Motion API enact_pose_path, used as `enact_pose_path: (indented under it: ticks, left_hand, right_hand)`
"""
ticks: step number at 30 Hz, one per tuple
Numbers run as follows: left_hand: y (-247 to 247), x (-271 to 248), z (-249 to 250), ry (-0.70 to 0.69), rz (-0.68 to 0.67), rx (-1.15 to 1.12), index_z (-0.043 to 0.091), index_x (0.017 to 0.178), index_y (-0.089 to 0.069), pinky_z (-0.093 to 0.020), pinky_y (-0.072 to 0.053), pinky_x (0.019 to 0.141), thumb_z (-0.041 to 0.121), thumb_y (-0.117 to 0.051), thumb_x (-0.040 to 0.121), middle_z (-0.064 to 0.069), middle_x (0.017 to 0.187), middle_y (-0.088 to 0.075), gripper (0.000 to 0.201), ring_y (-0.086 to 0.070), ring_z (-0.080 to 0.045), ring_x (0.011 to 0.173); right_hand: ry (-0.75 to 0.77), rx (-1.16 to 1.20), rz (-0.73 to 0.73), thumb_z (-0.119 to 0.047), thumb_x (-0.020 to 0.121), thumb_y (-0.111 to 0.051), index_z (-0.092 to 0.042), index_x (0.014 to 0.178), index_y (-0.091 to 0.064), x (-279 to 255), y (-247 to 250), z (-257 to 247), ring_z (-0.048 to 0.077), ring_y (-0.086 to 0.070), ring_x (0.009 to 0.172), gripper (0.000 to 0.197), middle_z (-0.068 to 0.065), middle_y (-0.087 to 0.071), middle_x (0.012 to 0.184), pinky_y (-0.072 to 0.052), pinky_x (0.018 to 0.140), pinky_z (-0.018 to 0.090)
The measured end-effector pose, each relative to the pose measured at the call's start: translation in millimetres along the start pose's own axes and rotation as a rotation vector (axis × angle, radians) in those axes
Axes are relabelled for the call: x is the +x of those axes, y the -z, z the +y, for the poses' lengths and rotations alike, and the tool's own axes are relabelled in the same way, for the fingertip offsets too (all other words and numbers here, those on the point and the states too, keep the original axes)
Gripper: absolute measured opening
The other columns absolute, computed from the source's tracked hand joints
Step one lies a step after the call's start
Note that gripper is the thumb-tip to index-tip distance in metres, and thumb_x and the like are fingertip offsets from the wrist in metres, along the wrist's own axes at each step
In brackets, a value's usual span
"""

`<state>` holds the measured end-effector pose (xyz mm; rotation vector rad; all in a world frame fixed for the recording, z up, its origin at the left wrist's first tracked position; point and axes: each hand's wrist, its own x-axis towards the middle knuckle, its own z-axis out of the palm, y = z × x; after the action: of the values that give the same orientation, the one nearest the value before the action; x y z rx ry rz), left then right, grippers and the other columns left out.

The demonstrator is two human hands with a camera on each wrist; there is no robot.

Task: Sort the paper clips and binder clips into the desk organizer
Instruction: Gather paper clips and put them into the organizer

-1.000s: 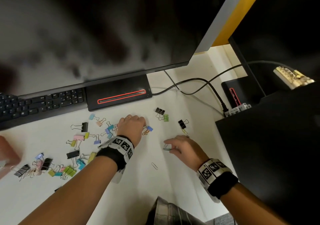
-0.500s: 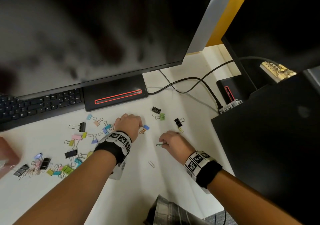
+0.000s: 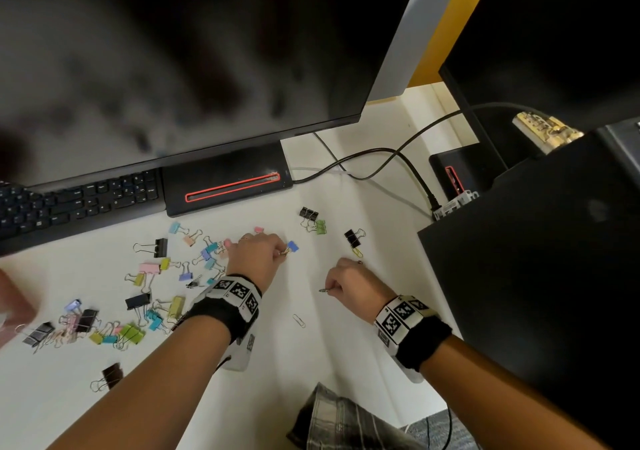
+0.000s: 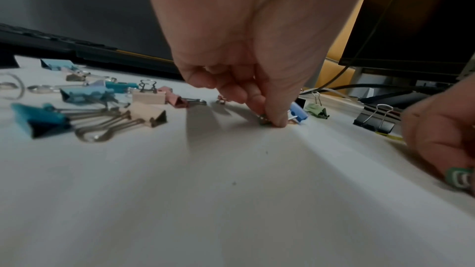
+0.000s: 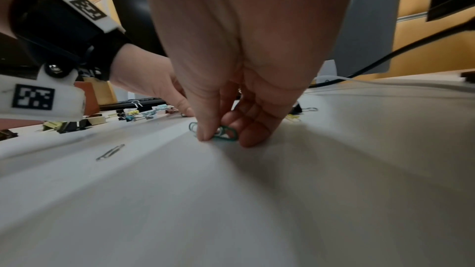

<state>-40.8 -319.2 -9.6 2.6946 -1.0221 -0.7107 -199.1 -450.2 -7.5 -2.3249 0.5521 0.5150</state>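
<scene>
Two hands work low on the white surface point(image 3: 311, 363), each with its grip busy. The left hand point(image 3: 258, 259) has thumb and fingers curled down to the surface, pinching a small clip point(image 4: 264, 120) whose kind is hard to make out, right beside a blue binder clip point(image 3: 292, 246). The right hand point(image 3: 353, 285) pinches green paper clips point(image 5: 226, 132) between thumb and fingertips against the surface; how many it holds is not clear, and one end pokes out to the left of the fist in the head view. A bare silver paper clip point(image 3: 299, 320) lies loose between the two wrists, near neither grip. Most of the binder clips point(image 3: 149, 294), in black, pink, yellow, green, teal and lilac, are scattered to the left of the left hand, with a few more beyond the hands: a black one touching a green one point(image 3: 313, 220), and another black one point(image 3: 353, 237) with a yellow paper clip point(image 3: 357, 252) just below it. Both wrists wear black bands carrying white blocks printed with square black-and-white coded markers point(image 3: 239, 292); no readable words show on them. A black keyboard point(image 3: 76, 200) sits at the far left under a dark monitor point(image 3: 190, 62), its key legends too blurred to read. No desk organizer can be identified with certainty.
</scene>
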Motion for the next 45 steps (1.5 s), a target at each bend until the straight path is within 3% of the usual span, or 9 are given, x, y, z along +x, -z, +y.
enact_pose_path:
  ticks: [7,11,16,21,26,33,38,43,45]
  left_hand:
    - [1,2,6,-0.022,-0.008,0.058,0.021,0.101,-0.062,-0.041,-0.035,0.088,0.03,-0.048,0.093,-0.003,0.104,-0.055,0.018,-0.051,-0.025,0.103]
    - [1,0,3,-0.052,-0.019,-0.063,0.011,0.097,-0.058,-0.034,-0.04,0.075,0.023,-0.052,0.091,-0.008,0.092,-0.064,0.014,-0.058,-0.029,0.089]
    - [4,-5,-8,-0.06,-0.021,-0.194,0.011,0.096,-0.064,-0.036,-0.045,0.082,0.014,-0.057,0.087,-0.011,0.094,-0.063,0.012,-0.058,-0.028,0.091]
    - [13,-24,-24,-0.09,0.052,-0.265,0.011,0.089,-0.066,-0.014,-0.032,0.068,0.016,-0.061,0.086,-0.002,0.086,-0.056,0.008,-0.049,-0.014,0.079]
    - [9,-56,-28,-0.245,-0.024,-0.31,0.016,0.081,-0.067,-0.026,-0.044,0.074,0.017,-0.069,0.081,0.0,0.08,-0.06,0.002,-0.054,-0.014,0.076]
    - [-33,-71,-8,-0.396,-0.24,-0.092,0.019,0.115,-0.059,-0.028,-0.039,0.09,0.025,-0.059,0.087,-0.003,0.098,-0.064,0.029,-0.053,-0.019,0.097]
    - [-37,-73,-10,-0.381,-0.06,-0.155,0.014,0.076,-0.068,-0.039,-0.053,0.069,0.012,-0.072,0.073,-0.006,0.076,-0.063,0.005,-0.06,-0.029,0.074]
    - [-39,-76,-11,-0.411,-0.031,-0.115,0.012,0.067,-0.06,-0.032,-0.052,0.049,0.004,-0.076,0.066,-0.006,0.068,-0.058,0.018,-0.057,-0.026,0.061]
    - [-40,-77,-15,-0.353,-0.011,-0.133,0.009,0.078,-0.061,-0.036,-0.053,0.057,0.003,-0.069,0.073,-0.011,0.072,-0.061,0.011,-0.057,-0.03,0.068]
  right_hand:
    - [-0.08,0.041,0.389,-0.021,0.08,-0.07,-0.009,0.083,-0.069,-8,17,20,0.019,-0.051,0.096,0.013,0.006,-0.052,0.105,-0.044,0.086,0.028]
    - [-0.109,0.131,0.41,-0.011,0.081,-0.067,-0.004,0.085,-0.069,11,21,15,0.026,-0.057,0.09,0.008,0.014,-0.06,0.097,-0.049,0.083,0.036]
    - [-0.091,0.164,0.351,-0.008,0.08,-0.064,-0.006,0.083,-0.066,21,17,13,0.029,-0.064,0.078,0.004,0.012,-0.069,0.083,-0.053,0.076,0.038]
    - [-0.057,0.21,0.276,-0.009,0.082,-0.064,-0.012,0.105,-0.065,13,8,14,0.019,-0.058,0.075,0.023,0.0,-0.06,0.078,-0.053,0.081,0.034]
    - [-0.051,0.251,0.266,-0.015,0.081,-0.069,-0.015,0.108,-0.063,9,9,11,0.016,-0.057,0.073,0.028,-0.003,-0.059,0.078,-0.052,0.081,0.032]
    - [-0.097,0.254,0.267,-0.017,0.08,-0.071,-0.01,0.103,-0.064,27,10,-8,0.018,-0.055,0.073,0.026,0.001,-0.058,0.077,-0.05,0.079,0.032]
    - [-0.098,0.139,0.243,-0.01,0.082,-0.066,-0.004,0.093,-0.068,33,10,-20,0.028,-0.06,0.088,0.012,0.013,-0.062,0.098,-0.049,0.085,0.036]
    - [-0.041,0.087,0.2,-0.003,0.087,-0.054,-0.007,0.104,-0.065,27,4,-25,0.029,-0.057,0.101,0.021,0.015,-0.062,0.11,-0.044,0.087,0.032]
    - [-0.067,0.087,0.175,-0.001,0.086,-0.054,-0.006,0.105,-0.065,26,0,-25,0.026,-0.059,0.096,0.023,0.015,-0.063,0.109,-0.044,0.086,0.029]
